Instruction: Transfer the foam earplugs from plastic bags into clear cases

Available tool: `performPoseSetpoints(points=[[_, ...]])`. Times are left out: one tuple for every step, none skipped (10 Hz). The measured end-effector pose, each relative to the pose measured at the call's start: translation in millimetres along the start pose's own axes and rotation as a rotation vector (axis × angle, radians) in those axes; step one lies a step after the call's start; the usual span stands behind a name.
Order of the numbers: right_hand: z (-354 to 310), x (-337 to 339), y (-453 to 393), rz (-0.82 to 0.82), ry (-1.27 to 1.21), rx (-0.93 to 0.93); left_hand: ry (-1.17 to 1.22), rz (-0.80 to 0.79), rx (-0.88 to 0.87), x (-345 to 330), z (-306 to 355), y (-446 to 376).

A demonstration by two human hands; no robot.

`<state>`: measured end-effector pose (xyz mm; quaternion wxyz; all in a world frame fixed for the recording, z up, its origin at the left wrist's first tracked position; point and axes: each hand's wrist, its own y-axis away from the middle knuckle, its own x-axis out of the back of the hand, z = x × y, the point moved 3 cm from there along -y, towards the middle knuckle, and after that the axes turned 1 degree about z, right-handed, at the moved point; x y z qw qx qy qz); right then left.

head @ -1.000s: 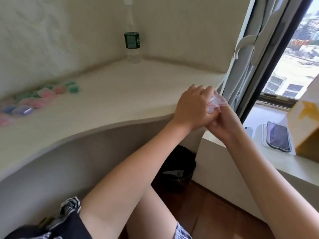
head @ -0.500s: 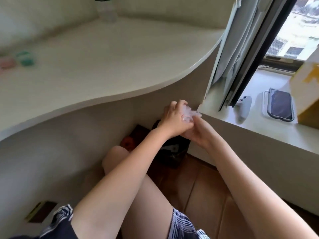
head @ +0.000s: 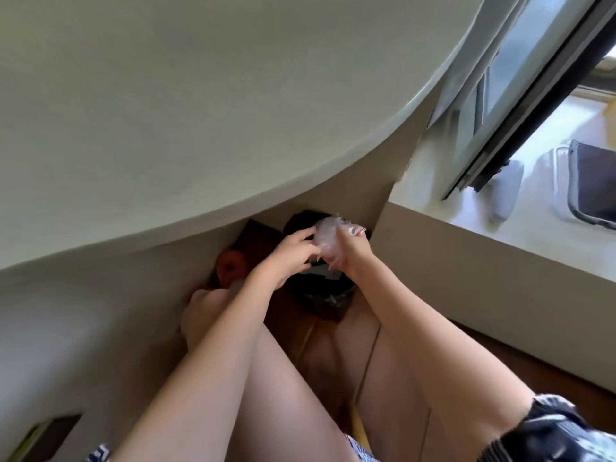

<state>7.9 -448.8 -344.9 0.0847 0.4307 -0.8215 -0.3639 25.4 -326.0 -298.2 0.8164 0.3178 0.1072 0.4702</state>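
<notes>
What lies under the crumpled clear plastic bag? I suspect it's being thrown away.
A dark bin on the floor sits below the crumpled clear plastic bag; hands and bag cover the bin's contents.

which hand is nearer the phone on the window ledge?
Right. The right hand grips the crumpled plastic bag on the side toward the phone; the left hand pinches the bag's far side, farther from it.

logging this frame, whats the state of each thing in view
plastic bag: crumpled, held between both hands above the bin
left hand: fingers pinching the bag
right hand: gripping the bag
black bin: on the floor under the desk, open top
phone: lying flat on the sill, screen dark
</notes>
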Motion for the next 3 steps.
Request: performPoseSetpoints(points=[[4.4,-8.1,-14.5,0.021,0.017,-0.117,-0.006,0.006,-0.009,-0.2,2.1,-12.0],[9.5,-7.2,-26.3,0.004,0.029,-0.301,-0.014,0.036,-0.008,1.9,2.0,-21.9],[9.6,-4.3,-36.4,0.047,-0.112,-0.372,-0.059,0.028,0.039,8.3,0.7,-24.1]])
